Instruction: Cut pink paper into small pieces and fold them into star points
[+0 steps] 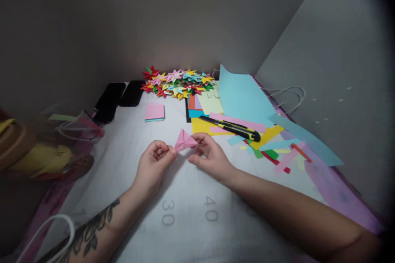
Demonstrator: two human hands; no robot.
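Observation:
A folded pink paper piece (184,139), roughly triangular with a crease down its middle, is held up over the white mat. My left hand (156,160) pinches its lower left corner between thumb and fingers. Around its right corner is my right hand (211,157), with the fingers curled behind the paper and the thumb apart from them, lower down. Just beyond my left hand lies a small stack of square papers (154,112), pink on top with blue beneath.
Colourful folded paper stars (177,83) are heaped at the back. A yellow and black cutter (231,127) lies on coloured sheets, near paper strips (280,151) and a large blue sheet (243,98). Two black phones (132,93) rest back left; a plastic bag (52,152) is at left.

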